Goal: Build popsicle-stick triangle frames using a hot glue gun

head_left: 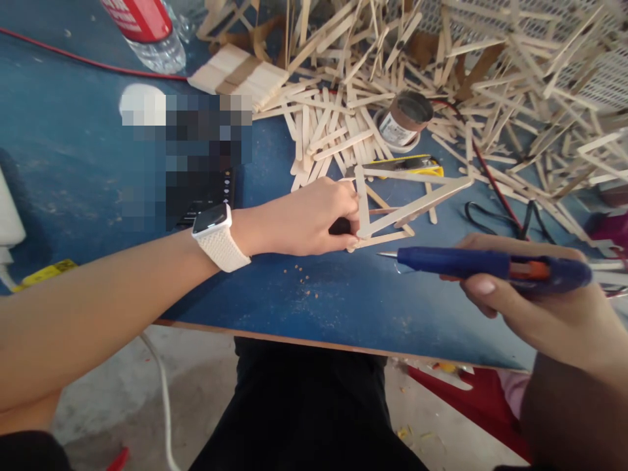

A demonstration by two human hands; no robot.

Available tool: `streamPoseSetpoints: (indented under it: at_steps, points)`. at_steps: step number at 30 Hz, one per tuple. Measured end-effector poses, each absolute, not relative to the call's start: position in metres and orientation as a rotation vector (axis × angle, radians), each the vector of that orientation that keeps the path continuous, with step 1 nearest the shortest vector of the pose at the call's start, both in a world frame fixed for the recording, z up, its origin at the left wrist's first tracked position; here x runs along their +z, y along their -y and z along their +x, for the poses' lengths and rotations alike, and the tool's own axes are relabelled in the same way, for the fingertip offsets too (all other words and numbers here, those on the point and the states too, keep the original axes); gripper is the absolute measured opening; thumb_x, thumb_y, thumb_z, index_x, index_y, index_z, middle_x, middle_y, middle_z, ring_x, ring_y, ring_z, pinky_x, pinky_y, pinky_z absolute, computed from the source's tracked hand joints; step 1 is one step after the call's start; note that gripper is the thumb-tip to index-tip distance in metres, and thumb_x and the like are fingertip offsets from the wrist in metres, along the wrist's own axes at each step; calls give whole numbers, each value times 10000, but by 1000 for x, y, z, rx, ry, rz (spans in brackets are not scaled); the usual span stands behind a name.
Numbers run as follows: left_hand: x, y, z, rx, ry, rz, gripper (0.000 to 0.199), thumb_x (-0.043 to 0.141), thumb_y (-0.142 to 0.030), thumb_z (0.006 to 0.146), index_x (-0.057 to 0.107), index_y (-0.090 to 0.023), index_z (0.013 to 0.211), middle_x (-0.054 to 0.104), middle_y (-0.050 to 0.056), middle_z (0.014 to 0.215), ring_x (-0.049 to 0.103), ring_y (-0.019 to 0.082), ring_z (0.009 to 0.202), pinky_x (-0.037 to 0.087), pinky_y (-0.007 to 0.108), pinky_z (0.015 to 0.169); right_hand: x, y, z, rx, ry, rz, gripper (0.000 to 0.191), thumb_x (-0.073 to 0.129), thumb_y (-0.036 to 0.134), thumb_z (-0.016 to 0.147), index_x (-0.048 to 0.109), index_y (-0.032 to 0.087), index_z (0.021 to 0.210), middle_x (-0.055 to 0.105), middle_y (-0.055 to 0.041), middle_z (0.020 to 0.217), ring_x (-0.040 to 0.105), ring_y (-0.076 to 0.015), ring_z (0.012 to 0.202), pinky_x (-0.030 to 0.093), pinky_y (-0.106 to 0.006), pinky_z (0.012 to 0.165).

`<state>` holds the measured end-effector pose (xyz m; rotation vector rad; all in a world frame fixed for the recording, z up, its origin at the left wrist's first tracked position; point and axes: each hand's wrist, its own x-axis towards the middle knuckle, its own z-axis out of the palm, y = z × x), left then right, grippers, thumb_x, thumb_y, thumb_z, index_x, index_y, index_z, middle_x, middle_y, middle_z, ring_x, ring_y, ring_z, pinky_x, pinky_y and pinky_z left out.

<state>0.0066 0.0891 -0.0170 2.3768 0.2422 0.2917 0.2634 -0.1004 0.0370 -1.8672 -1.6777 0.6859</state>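
Observation:
My left hand (pixel 326 219), with a watch (pixel 213 229) on its wrist, closes its fingers on the left end of a triangular frame of wooden craft sticks (pixel 417 206). The frame rests on or just above the blue table. In my right hand (pixel 534 301) is a blue soldering iron (pixel 456 261) with an orange part showing in its handle. Its thin metal tip points left, just below the frame and apart from it. Behind the frame lies a yellow utility knife (pixel 412 165).
Loose craft sticks (pixel 324 131) are heaped across the back, with a banded bundle (pixel 240 75) at the left. A small round tin (pixel 405 118) stands among them. Also present are a bottle (pixel 150 36), a red cord (pixel 88 60) and the table's front edge (pixel 294 342).

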Motion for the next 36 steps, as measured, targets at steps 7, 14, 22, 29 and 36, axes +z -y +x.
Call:
streamPoseSetpoints:
  at_steps: [7, 14, 22, 29, 36]
  points:
    - [-15, -87, 5, 294, -242, 2374, 100, 733, -173, 988, 822, -174, 942, 769, 105, 1149, 734, 225, 1075, 563, 361, 1018, 22, 101, 283, 698, 1790, -1606, 403, 832, 584, 909, 783, 224, 734, 773, -141, 816, 718, -250, 658, 541, -366, 564]
    - [-13, -87, 5, 287, -241, 2352, 96, 739, -170, 997, 806, -151, 930, 755, 108, 1137, 732, 228, 1076, 559, 358, 999, 9, 99, 283, 717, 1857, -1595, 245, 832, 466, 934, 780, 250, 832, 760, -93, 875, 725, -229, 719, 540, -340, 629]
    - [-17, -89, 5, 315, -228, 2342, 111, 733, -188, 994, 802, -181, 907, 759, 85, 1112, 731, 228, 1052, 567, 376, 1012, 6, 97, 278, 561, 1901, -1557, 187, 831, 429, 934, 750, 265, 971, 723, 3, 835, 659, -138, 683, 499, -258, 613]
    - [-18, -90, 5, 313, -257, 2362, 124, 751, -251, 1002, 806, -193, 908, 751, 71, 1088, 728, 221, 1014, 574, 384, 1004, 21, 80, 274, 472, 1866, -1642, 306, 922, 406, 868, 701, 226, 758, 660, 38, 618, 569, -95, 544, 426, -233, 513]
    - [-17, -90, 6, 311, -243, 2363, 124, 726, -254, 1013, 817, -204, 945, 765, 65, 1075, 724, 210, 997, 580, 360, 983, 19, 71, 267, 394, 1749, -1805, 482, 882, 652, 842, 712, 225, 698, 665, 22, 590, 524, -100, 481, 394, -261, 454]
